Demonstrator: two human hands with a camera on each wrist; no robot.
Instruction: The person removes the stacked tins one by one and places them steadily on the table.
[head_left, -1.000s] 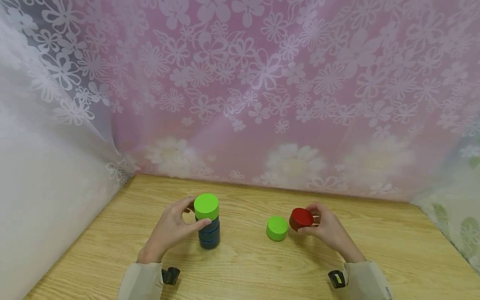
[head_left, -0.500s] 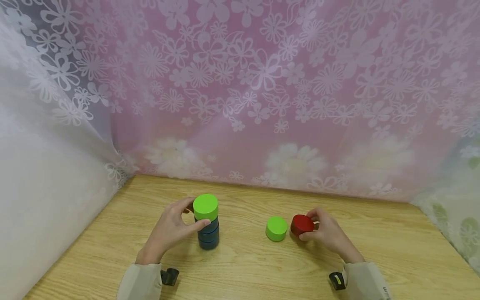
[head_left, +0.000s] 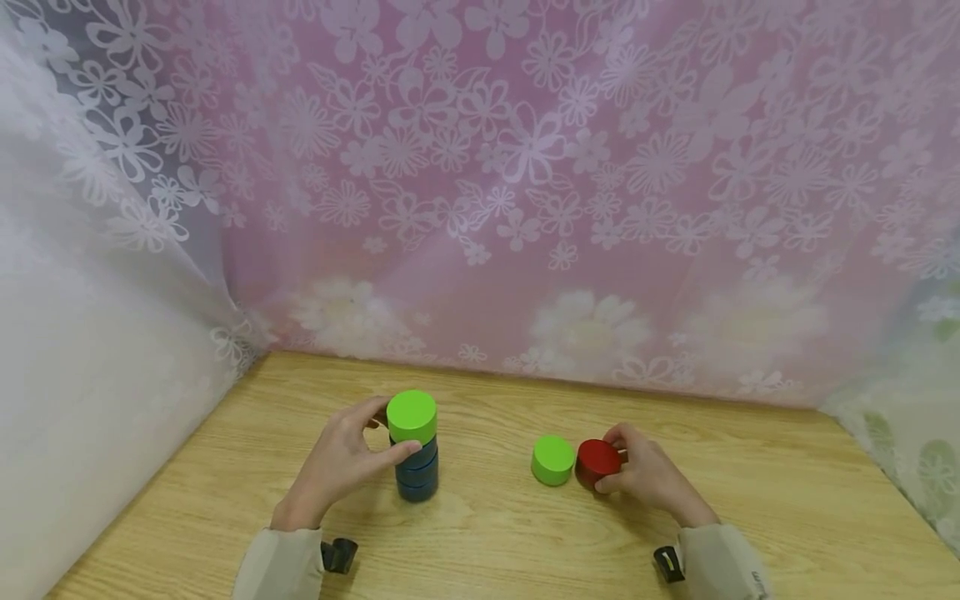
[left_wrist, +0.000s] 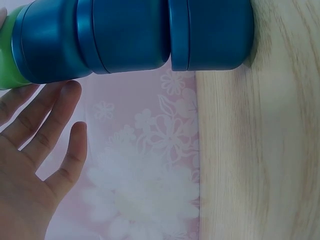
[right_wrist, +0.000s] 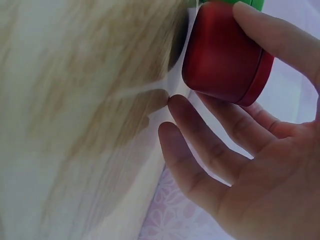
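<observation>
A stack of three blue round tins (left_wrist: pixel 132 35) with a green tin (head_left: pixel 412 416) on top stands on the wooden table at left. My left hand (head_left: pixel 347 450) grips the green tin near its lower edge, thumb in front and fingers behind, close to the topmost blue tin. In my right hand (head_left: pixel 651 472) is a red round tin (head_left: pixel 598 465), pinched between thumb and fingers just right of a second green tin (head_left: pixel 552 460). The right wrist view shows the red tin (right_wrist: pixel 222 52) low over the tabletop; whether it touches I cannot tell.
The wooden tabletop (head_left: pixel 480 542) ends at a pink flowered curtain (head_left: pixel 480 208) behind. A pale curtain (head_left: pixel 112 375) closes the left side, another (head_left: pixel 915 400) the right. Table surface lies between the stack and the second green tin.
My right hand has lowered the red tin toward the table and brought it slightly left, closer to the second green tin. My left hand and the stack have stayed put.
</observation>
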